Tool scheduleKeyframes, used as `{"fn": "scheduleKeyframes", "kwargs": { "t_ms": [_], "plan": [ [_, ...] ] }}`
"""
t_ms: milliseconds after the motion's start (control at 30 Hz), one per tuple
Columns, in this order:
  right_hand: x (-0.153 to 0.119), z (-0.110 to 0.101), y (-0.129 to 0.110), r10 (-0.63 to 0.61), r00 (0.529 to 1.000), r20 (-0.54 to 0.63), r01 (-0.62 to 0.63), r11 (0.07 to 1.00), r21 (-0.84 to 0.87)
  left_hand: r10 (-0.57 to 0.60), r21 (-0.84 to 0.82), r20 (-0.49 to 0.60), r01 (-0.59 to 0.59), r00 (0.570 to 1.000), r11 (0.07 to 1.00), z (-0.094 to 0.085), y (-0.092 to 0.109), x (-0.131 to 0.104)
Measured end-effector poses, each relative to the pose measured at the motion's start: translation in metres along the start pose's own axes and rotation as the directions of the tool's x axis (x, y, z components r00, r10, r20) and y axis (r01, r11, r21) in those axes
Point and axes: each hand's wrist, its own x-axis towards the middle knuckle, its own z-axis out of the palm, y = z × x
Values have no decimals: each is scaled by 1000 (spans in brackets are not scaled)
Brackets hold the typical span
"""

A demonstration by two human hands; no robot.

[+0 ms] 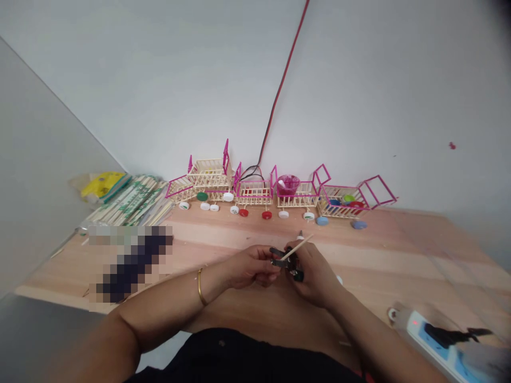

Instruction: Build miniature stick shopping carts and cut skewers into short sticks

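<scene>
Near the middle of the wooden table (pixel 351 247), my right hand (pixel 315 274) is closed around a small black hand tool (pixel 293 261). A thin pale stick (pixel 298 246) slants up to the right across the tool. My left hand (pixel 255 267) is at the tool's left end, its fingers pinched together there; what they hold is too small to make out. Behind the hands stands a row of small stick carts with pink handles and bottle-cap wheels, among them one cart (pixel 254 194) with red wheels and one (pixel 339 205) with blue wheels.
Wrapped bundles of sticks (pixel 136 199) and a yellow bag (pixel 104 186) lie at the back left. A pink cup (pixel 288 186) sits in one cart. A power strip (pixel 433 340) with a plug is at the front right. A red and black cable (pixel 279 90) runs down the wall.
</scene>
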Motion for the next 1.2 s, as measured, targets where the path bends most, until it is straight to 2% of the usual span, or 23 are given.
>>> {"fn": "scheduleKeyframes", "kwargs": {
  "t_ms": [133, 267, 400, 600, 800, 1000, 1200],
  "plan": [
    [-1, 1, -2, 61, 998, 24, -61, 998, -2, 24, 4, -20, -24, 1000, 1000, 4, 4, -2],
    [0, 2, -1, 88, 996, 33, -87, 996, -23, 121, 90, -92, -112, 988, 990, 4, 2, -1],
    [3, 5, 4, 33, 999, -13, -34, 998, -49, 190, 254, -151, -148, 970, 956, 0, -3, 3],
    [1, 6, 10, -53, 997, -63, 49, 997, -55, 182, 364, -128, -124, 975, 923, 0, -2, 2],
    [0, 3, 10, -81, 994, -69, 79, 996, -28, 142, 314, -70, -113, 987, 943, -2, 0, 3],
    [2, -1, 7, -72, 997, -21, 73, 997, 40, -13, 163, -15, 16, 1000, 987, -7, 0, 2],
    [0, -1, 3, -66, 998, 6, 65, 994, 86, -58, 63, 71, 54, 996, 997, -1, 5, -2]
  ]
}}
